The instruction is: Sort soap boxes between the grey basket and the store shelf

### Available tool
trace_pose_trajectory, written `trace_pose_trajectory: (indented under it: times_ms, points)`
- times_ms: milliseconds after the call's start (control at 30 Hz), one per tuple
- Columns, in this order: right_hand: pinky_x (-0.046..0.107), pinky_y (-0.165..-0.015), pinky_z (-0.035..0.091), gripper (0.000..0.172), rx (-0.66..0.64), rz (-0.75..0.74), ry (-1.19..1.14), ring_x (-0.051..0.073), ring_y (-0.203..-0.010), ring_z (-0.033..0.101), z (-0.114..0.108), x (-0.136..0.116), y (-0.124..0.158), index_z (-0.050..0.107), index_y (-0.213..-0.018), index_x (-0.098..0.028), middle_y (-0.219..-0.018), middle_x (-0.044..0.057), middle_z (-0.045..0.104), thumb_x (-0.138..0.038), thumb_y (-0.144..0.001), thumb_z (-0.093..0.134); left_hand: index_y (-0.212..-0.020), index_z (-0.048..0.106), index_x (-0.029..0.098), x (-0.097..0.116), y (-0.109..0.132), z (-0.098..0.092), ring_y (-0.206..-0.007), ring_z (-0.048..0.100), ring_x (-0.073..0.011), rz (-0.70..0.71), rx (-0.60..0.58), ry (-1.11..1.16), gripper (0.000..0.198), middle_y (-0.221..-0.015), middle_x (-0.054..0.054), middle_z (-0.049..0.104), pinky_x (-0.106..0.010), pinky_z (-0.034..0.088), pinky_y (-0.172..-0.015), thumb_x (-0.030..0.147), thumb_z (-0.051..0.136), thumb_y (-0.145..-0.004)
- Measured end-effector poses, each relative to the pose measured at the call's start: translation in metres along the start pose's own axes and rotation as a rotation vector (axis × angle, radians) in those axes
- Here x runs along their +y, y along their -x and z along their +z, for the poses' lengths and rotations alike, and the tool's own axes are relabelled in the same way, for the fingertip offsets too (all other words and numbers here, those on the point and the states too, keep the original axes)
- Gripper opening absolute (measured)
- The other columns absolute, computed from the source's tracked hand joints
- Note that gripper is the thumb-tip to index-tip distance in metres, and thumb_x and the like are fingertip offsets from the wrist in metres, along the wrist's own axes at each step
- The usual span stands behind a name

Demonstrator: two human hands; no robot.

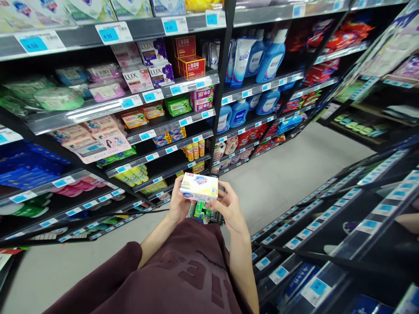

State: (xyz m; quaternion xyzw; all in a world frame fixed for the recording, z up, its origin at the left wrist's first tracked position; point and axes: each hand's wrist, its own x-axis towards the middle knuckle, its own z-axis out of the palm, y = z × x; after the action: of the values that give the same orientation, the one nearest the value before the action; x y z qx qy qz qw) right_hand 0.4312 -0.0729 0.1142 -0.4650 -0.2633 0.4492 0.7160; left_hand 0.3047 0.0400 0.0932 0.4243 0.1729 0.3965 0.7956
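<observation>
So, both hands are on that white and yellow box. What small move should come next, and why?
Perhaps turn the box gently to see another side. Its broad printed face is up towards the camera, and the left hand and right hand hold it at opposite ends, so it looks well supported for a small turn.

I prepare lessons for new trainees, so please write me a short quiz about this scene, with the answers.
1. True or false: the left hand and the right hand both touch the white-and-yellow box.
2. Seen from the camera, the red boxes on the shelf are: A) left of, B) right of, C) below the purple boxes.
3. Which brand word is printed on those purple boxes?

Key: 1. True. 2. B. 3. LUX.
</observation>
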Motion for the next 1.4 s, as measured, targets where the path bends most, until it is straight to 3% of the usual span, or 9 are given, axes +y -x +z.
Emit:
trace_pose_trajectory:
  times_ms: [133,300,500,933,1400]
  points:
    - [0.024,-0.047,0.043,0.061,0.037,-0.050,-0.001,0.014,-0.060,0.064,-0.0003,0.0019,-0.0010,0.055,-0.131,-0.022,-0.095,0.004,0.072,-0.044,-0.079,0.079,-0.123,0.052,0.025,0.0012,-0.0001,0.0012,-0.051,0.043,-0.0073,0.001,-0.011,0.004,0.075,-0.084,-0.001,0.063,-0.021,0.033,-0.044,0.061,0.084,-0.066]
    - [0.024,-0.049,0.043,0.048,0.091,-0.019,-0.060,0.015,-0.062,0.065,-0.0001,0.0019,0.0004,0.059,-0.131,-0.025,-0.096,0.005,0.072,-0.049,-0.090,0.065,-0.124,0.051,0.026,0.0015,-0.0002,0.0015,-0.052,0.042,-0.0063,0.019,-0.035,0.010,0.075,-0.090,-0.002,0.065,-0.019,0.032,-0.043,0.057,0.086,-0.065]
    - [0.025,-0.049,0.044,0.045,0.115,0.019,-0.061,0.015,-0.062,0.066,0.0004,0.0024,-0.0002,0.060,-0.127,-0.027,-0.100,0.004,0.072,-0.045,-0.087,0.068,-0.122,0.054,0.027,0.0028,0.0006,0.0006,-0.059,0.047,-0.0099,-0.012,-0.003,0.029,0.074,-0.096,-0.004,0.066,-0.020,0.032,-0.045,0.055,0.088,-0.062]
    - [0.025,-0.048,0.044,0.044,0.081,0.012,-0.054,0.016,-0.060,0.066,-0.0006,0.0012,-0.0017,0.056,-0.123,-0.026,-0.092,0.002,0.072,-0.045,-0.086,0.070,-0.124,0.057,0.030,0.0017,0.0015,-0.0012,-0.057,0.043,-0.0093,-0.026,0.030,0.046,0.075,-0.097,-0.004,0.066,-0.022,0.031,-0.046,0.054,0.088,-0.060]
    - [0.025,-0.048,0.045,0.042,0.068,0.015,-0.036,0.015,-0.060,0.065,-0.0008,-0.0002,-0.0018,0.057,-0.121,-0.027,-0.087,0.001,0.068,-0.045,-0.085,0.071,-0.125,0.057,0.032,0.0036,0.0024,0.0001,-0.055,0.041,-0.0098,-0.038,0.027,0.037,0.079,-0.087,-0.002,0.064,-0.022,0.032,-0.047,0.052,0.089,-0.056]
